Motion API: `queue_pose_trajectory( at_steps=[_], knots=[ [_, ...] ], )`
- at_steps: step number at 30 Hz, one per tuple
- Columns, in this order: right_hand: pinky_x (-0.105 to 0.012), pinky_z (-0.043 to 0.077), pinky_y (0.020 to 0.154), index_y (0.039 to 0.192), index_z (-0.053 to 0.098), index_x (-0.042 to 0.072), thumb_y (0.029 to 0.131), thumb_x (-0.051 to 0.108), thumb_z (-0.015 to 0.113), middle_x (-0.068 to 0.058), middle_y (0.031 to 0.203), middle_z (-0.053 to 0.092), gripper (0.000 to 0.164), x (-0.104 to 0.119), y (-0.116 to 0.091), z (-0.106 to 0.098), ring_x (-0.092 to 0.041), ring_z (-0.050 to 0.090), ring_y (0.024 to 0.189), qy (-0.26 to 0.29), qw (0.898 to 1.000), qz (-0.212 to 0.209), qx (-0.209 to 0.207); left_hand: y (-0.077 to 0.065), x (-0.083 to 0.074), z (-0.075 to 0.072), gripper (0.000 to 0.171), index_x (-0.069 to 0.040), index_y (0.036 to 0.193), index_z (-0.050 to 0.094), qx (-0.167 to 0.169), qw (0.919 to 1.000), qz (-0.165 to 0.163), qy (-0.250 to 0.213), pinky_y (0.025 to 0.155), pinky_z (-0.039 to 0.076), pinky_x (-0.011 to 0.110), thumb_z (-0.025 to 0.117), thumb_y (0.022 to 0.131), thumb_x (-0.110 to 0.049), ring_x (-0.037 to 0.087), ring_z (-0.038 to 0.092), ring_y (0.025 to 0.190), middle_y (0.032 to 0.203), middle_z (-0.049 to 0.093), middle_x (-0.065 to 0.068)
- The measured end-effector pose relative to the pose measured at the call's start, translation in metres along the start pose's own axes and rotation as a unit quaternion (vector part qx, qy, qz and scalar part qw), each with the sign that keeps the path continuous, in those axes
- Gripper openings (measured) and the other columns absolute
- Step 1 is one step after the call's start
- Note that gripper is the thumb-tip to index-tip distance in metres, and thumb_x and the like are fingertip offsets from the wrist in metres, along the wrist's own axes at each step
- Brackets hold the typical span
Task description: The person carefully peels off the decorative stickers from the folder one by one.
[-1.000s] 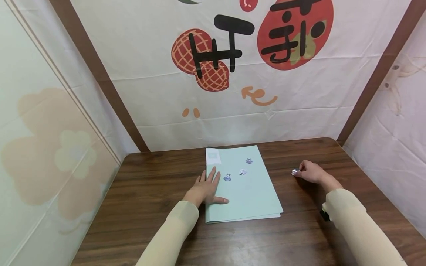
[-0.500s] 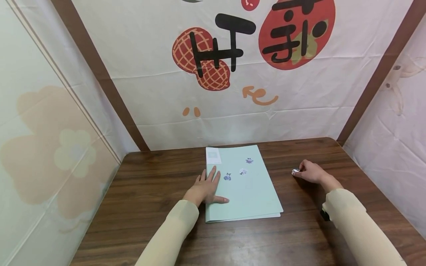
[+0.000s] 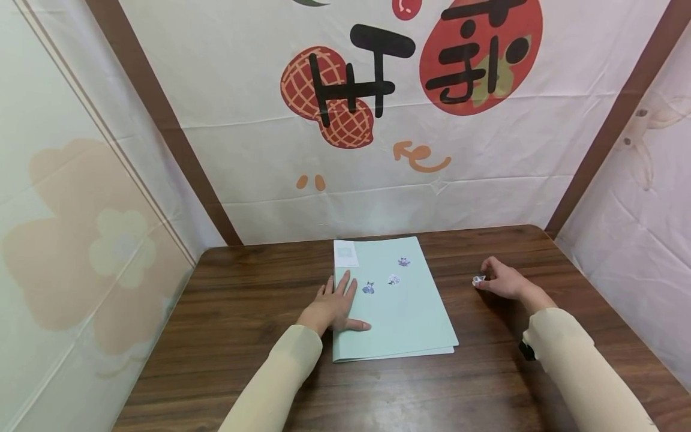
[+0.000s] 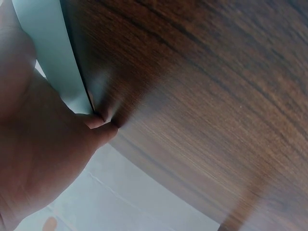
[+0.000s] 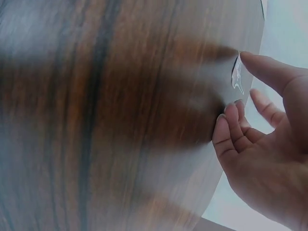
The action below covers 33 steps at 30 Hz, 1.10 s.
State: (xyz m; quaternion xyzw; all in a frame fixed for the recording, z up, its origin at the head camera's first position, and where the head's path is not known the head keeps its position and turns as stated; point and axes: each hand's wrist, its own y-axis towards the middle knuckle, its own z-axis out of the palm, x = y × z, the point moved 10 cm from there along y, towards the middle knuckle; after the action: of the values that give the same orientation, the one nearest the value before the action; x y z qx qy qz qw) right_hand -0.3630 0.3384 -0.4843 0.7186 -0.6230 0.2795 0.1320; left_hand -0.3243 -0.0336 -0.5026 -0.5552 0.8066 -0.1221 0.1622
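A mint-green folder (image 3: 399, 318) lies closed on the table with three small purple-and-white cartoon stickers (image 3: 394, 279) on its cover. My left hand (image 3: 335, 309) rests on its left side, fingers spread and thumb across the cover. In the left wrist view, fingertips (image 4: 113, 129) reach past the folder's spine edge (image 4: 57, 62) onto the wood. To the folder's right, the thumb of my right hand (image 3: 502, 281) touches a small shiny sticker (image 3: 478, 279). The right wrist view shows this sticker (image 5: 237, 77) at the thumb tip, with the index finger apart from it.
The folder lies on a brown wood-grain table (image 3: 243, 360). A white label (image 3: 345, 254) marks its upper left corner. Printed fabric (image 3: 270, 156) hangs behind the table's back edge and along both sides.
My right thumb and index finger have parted at the small sticker, and more of the sticker now shows. The left hand and folder have stayed in place.
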Motion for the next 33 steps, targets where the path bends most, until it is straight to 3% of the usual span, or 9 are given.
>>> queue_pose_trajectory(
  at_steps=[8,20,33],
  knots=[
    [-0.033,0.041,0.064,0.097,0.058,0.003,0.097,0.019,0.069,-0.002,0.074,0.058,0.020,0.0002,0.0024,0.0022,-0.018,0.052,0.067,-0.002,1.000,-0.022,0.000,-0.0002,-0.0001,0.0003,0.111,-0.011,0.165,0.014,-0.003,1.0000,0.000,-0.004,0.124,0.014,0.057,0.061,0.088,-0.075,0.047,0.003,0.155,0.173,-0.003,0.012],
    [-0.034,0.041,0.066,0.103,0.060,-0.004,0.097,0.009,0.064,-0.009,0.083,0.056,0.015,-0.0032,0.0039,-0.0018,-0.022,0.050,0.073,-0.012,1.000,-0.026,-0.010,-0.0002,0.0001,0.0009,0.111,-0.011,0.166,0.011,-0.001,1.0000,0.003,0.000,0.124,0.012,0.057,0.059,0.088,-0.075,0.046,0.001,0.155,0.173,-0.005,0.012],
    [-0.035,0.038,0.068,0.110,0.062,0.002,0.098,0.010,0.064,-0.007,0.086,0.059,0.016,0.0060,0.0059,0.0036,-0.022,0.050,0.075,-0.013,0.999,-0.044,-0.006,0.0010,-0.0006,-0.0004,0.111,-0.011,0.165,0.013,-0.003,1.0000,0.001,-0.003,0.124,0.013,0.057,0.061,0.088,-0.075,0.047,0.003,0.155,0.173,-0.003,0.012]
  ],
)
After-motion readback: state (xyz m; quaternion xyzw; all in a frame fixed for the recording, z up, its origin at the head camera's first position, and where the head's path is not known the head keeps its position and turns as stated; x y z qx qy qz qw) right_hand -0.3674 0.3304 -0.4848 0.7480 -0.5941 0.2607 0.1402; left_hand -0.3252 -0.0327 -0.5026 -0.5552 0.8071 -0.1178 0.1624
